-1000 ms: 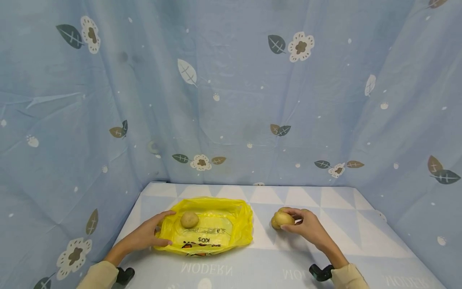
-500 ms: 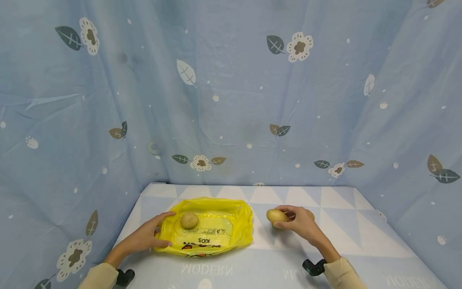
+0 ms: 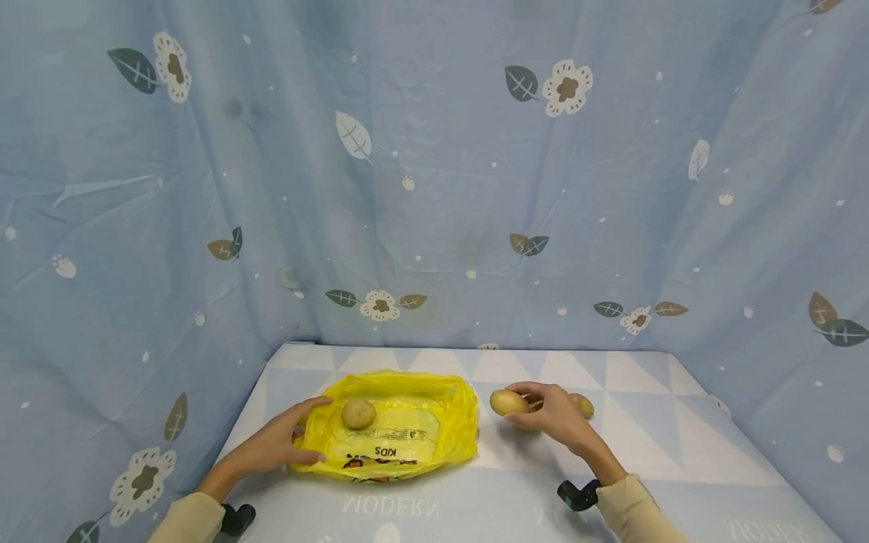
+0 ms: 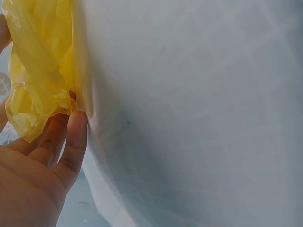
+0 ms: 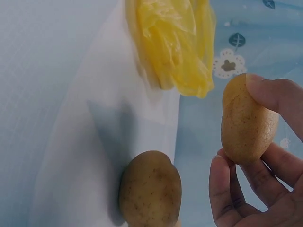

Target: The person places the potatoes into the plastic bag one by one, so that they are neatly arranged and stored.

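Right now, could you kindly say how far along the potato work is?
One potato already lies in the yellow bag, so that one looks done. The right hand holds a second potato outside it, while the left hand holds the bag's edge. At least one more potato is on the table.

Left forearm point(image 3: 231, 473) angled inward and forward from lower left; bare below beige sleeve point(image 3: 190, 519). Left grip point(image 3: 280, 437) turned inward; index finger point(image 3: 315, 403) and thumb point(image 3: 308, 455) extended, spread well apart. Left wrist view: palm at lower left, fingers pointing upward, outermost finger point(image 4: 75, 142) nearly straight. Right forearm point(image 3: 600, 457) angled inward and forward from lower right; matching sleeve point(image 3: 641, 511). Right grip point(image 3: 555, 415) bent in pinch, fingertips toward left grip. Right wrist view: right thumb point(image 5: 274, 97) opposed to curled fingers point(image 5: 260, 179). Both grips bare, well apart.
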A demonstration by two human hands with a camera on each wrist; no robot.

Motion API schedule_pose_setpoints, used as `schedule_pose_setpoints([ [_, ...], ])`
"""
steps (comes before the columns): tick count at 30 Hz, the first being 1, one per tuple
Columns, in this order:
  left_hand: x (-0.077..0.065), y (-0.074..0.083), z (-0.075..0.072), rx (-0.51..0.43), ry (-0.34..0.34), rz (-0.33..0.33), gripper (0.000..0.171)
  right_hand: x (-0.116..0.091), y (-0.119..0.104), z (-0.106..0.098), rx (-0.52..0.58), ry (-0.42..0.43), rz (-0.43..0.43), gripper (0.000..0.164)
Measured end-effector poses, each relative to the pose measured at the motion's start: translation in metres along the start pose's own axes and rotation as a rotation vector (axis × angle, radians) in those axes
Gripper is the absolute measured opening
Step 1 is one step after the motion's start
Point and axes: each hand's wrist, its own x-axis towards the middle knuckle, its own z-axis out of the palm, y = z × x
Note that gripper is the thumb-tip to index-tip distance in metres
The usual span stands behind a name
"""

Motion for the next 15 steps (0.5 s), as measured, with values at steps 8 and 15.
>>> schedule_pose_setpoints([
  [8, -0.002, 0.002, 0.0, 0.0, -0.004, 0.016, 0.093, 0.008, -0.008, 0.01, -0.012, -0.003, -0.016, 0.048],
  [15, -0.001, 0.001, 0.0, -0.001, -0.007, 0.019, 0.093, 0.015, -0.014, 0.016, -0.022, -0.026, -0.053, 0.045],
])
